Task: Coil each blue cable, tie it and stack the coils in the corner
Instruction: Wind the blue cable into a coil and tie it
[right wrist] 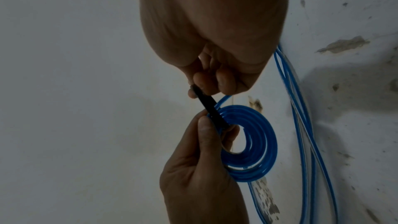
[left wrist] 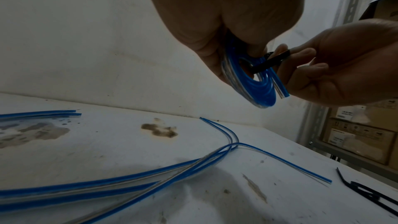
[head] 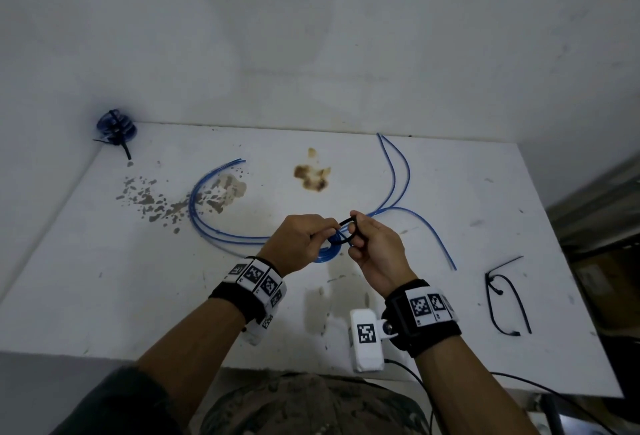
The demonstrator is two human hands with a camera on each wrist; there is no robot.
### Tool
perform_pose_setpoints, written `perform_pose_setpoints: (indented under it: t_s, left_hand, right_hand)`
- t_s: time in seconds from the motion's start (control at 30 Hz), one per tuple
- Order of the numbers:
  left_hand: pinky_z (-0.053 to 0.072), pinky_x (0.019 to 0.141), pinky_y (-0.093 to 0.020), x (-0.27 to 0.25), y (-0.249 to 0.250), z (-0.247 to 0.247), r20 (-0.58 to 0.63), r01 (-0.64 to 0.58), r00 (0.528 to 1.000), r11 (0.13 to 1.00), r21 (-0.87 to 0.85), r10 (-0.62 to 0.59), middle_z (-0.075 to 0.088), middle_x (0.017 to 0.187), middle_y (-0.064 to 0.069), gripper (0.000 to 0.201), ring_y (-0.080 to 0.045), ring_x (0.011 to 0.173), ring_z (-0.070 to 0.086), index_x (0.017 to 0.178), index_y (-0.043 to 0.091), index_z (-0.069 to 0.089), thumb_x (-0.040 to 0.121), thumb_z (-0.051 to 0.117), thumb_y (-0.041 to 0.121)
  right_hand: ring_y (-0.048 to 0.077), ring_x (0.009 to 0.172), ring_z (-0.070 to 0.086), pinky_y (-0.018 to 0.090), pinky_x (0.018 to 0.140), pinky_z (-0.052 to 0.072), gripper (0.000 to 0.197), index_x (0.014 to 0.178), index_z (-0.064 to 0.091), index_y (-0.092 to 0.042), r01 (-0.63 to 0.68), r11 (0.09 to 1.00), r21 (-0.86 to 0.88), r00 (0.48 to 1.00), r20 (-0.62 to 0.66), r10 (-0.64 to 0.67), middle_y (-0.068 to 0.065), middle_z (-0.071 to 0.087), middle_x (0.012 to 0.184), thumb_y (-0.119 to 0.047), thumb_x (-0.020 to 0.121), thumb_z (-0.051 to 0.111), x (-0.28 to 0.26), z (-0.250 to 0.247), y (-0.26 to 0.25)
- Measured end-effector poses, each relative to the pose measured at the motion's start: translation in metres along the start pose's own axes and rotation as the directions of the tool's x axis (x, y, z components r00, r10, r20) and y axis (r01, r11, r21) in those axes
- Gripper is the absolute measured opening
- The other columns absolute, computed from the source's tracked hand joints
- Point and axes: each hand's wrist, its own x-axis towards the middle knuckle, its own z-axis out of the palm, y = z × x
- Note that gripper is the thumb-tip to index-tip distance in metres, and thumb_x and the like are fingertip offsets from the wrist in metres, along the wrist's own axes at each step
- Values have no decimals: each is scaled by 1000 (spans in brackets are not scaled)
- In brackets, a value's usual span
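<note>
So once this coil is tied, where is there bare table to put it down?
Bare table lies far right, past the loose blue cables and beyond the spare black ties. The near-left edge, short of the cable arcs, is free too. The middle is crowded with cable under both hands. The corner holds the tied coils.

1. The hands, left hand [head: 300,239] and right hand [head: 375,250], meet above the table's [head: 450,192] middle, the coil [head: 327,250] between them.
2. Loose cables [head: 221,226] lie on the table at ten and one o'clock from the hands.
3. Stacked coils [head: 116,126] sit in the far corner, ten o'clock.
4. Spare ties [head: 505,296] lie at four o'clock.
</note>
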Motion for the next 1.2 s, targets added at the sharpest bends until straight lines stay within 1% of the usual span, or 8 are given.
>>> perform_pose_setpoints:
  t_s: [0.23, 0.4, 0.5, 0.63, 0.77, 0.9, 1.1, 1.2]
  left_hand:
    - [46, 65, -23, -2, -1, 1, -12, 10, 1000, 999, -31, -11, 67, 75, -4, 25, -15, 64, 57, 100, 5, 71, 95, 50, 16]
    - [47, 65, -24, -2, -2, 3, -6, 16, 1000, 999, -31, -16, 67, 76, -4, 23, -13, 65, 56, 100, 4, 72, 95, 51, 14]
    - [49, 66, -28, -2, -4, 3, 14, 15, 1000, 1000, -20, -15, 68, 77, -5, 22, -17, 66, 59, 100, 5, 71, 95, 52, 14]
    - [47, 62, -28, 0, -3, 0, 60, -30, 998, 999, 12, 29, 65, 73, -4, 16, -15, 62, 53, 98, 5, 70, 93, 55, 8]
    - [47, 59, -29, 0, -3, -2, 92, -82, 993, 996, 40, 78, 66, 73, -4, 23, -17, 62, 56, 96, 4, 69, 95, 49, 15]
    - [46, 61, -22, -1, -4, -3, 88, -94, 992, 995, 32, 91, 69, 77, -4, 25, -15, 65, 58, 103, 3, 71, 93, 51, 14]
    - [41, 60, -17, -2, -6, -1, 70, -33, 997, 999, 14, 32, 67, 73, -3, 24, -10, 61, 52, 97, 4, 72, 93, 50, 15]
    - [33, 66, -4, -2, -6, 0, 62, 5, 998, 1000, 4, -5, 66, 73, -1, 17, -1, 64, 44, 94, 6, 71, 92, 55, 10]
  right_hand:
    - [10, 54, 38, 22, 50, 35, 18, 112, 61, -3, 35, 997, -70, 999, 14, -34, 1, 57, 69, -15, 102, 52, 0, -1, 1]
    - [9, 54, 40, 22, 50, 36, 20, 111, 64, -1, 77, 996, -55, 995, -52, -80, 1, 57, 68, -14, 101, 54, 1, 1, 5]
    - [10, 56, 40, 22, 49, 35, 19, 110, 65, -1, 91, 995, -40, 992, -82, -94, 3, 55, 70, -13, 102, 52, 1, 2, 6]
    - [10, 59, 43, 20, 48, 34, 21, 110, 67, -4, 57, 996, -73, 995, -80, -63, 2, 57, 72, -15, 102, 51, 2, 0, 3]
    - [6, 53, 43, 18, 45, 32, 18, 103, 64, -6, -38, 999, -26, 999, -29, 38, -1, 57, 71, -18, 103, 51, 6, -3, 1]
    - [8, 55, 42, 19, 46, 40, 17, 96, 61, -5, -132, 991, 1, 991, 33, 131, 1, 57, 75, -18, 102, 51, 7, -5, -1]
    - [7, 57, 45, 18, 48, 41, 21, 107, 65, -4, -138, 990, 15, 989, 61, 137, -1, 57, 75, -18, 102, 50, 5, -7, 0]
    - [7, 57, 45, 18, 49, 43, 22, 106, 66, -3, -119, 992, 30, 991, 62, 117, -2, 57, 73, -19, 102, 51, 4, -8, -2]
